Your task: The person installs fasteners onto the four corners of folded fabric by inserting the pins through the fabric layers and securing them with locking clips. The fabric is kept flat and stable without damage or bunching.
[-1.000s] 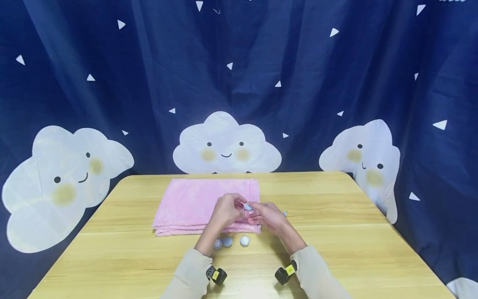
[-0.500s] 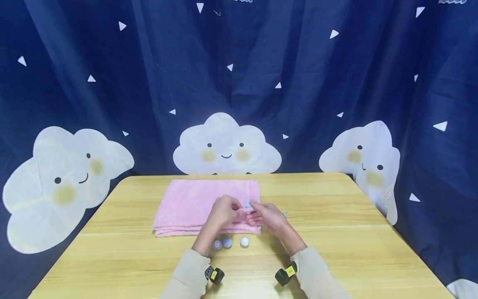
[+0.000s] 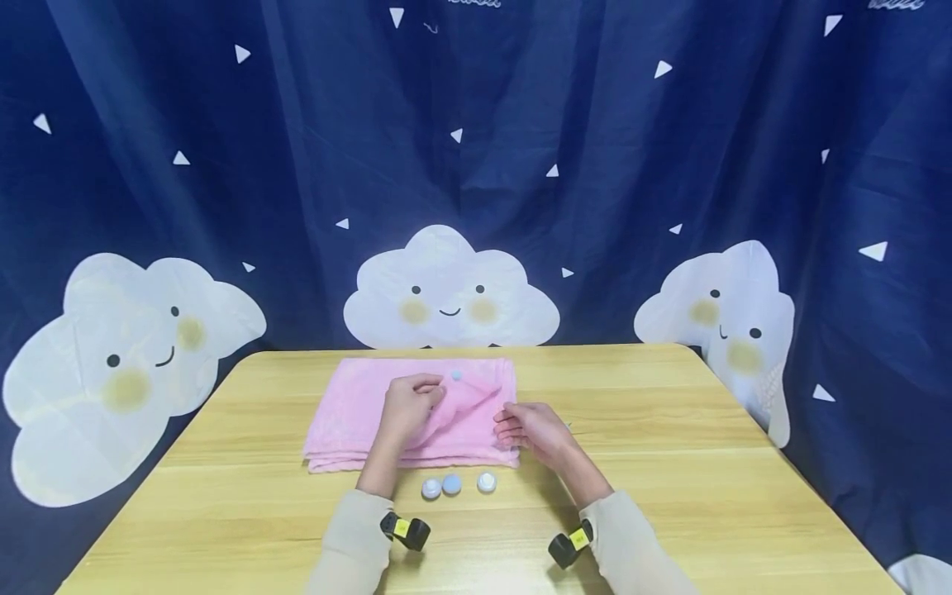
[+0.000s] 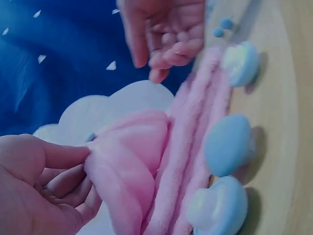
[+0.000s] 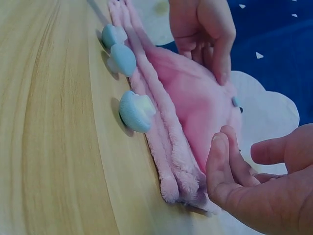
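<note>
While left fingers pinch plush pink cloth, empty right fingers curve loosely apart.

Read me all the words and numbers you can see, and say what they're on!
No text can be read.
Blue curtain: two bits of maybe white lettering, cut off at the top, unreadable.
Left wristband: yellow label, too small to read.
Right wristband: yellow label, too small to read.
</note>
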`<action>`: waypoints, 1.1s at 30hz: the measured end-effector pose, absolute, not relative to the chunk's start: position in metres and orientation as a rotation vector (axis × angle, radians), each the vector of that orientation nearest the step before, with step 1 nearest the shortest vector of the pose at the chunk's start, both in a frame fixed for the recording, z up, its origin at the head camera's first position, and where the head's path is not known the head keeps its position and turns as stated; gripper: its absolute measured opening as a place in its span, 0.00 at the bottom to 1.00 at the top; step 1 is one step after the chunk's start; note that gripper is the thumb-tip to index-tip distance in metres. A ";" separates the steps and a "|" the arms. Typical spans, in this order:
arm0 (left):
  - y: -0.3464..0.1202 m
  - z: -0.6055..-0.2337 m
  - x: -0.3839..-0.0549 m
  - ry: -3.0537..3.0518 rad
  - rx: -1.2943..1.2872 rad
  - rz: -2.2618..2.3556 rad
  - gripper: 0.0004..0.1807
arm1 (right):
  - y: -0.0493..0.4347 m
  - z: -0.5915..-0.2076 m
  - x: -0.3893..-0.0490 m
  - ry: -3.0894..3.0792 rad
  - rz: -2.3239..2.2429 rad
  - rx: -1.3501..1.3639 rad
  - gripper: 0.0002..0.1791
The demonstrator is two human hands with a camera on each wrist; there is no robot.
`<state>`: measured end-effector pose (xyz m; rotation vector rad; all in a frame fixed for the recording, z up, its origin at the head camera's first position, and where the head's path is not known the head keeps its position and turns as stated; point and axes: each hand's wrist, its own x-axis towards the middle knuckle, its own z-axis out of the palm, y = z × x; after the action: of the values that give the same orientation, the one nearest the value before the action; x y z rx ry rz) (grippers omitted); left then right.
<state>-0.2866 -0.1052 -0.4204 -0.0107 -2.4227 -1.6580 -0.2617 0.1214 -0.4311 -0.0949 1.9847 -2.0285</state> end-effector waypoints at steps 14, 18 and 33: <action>-0.131 -0.425 -0.296 -2.216 0.224 -2.139 0.30 | 0.122 -0.428 -0.260 2.004 -2.017 -0.139 0.20; -0.130 -0.419 -0.292 -2.250 0.187 -2.116 0.29 | 0.123 -0.428 -0.261 2.010 -2.018 -0.137 0.20; -0.080 -0.389 -0.261 -2.647 -0.348 -1.519 0.13 | 0.125 -0.425 -0.260 2.026 -2.034 -0.115 0.19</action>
<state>-0.2612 -0.0804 -0.3891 -0.3481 -2.6467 -1.5193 -0.2603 0.1253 -0.4250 -0.1151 2.0262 -2.0337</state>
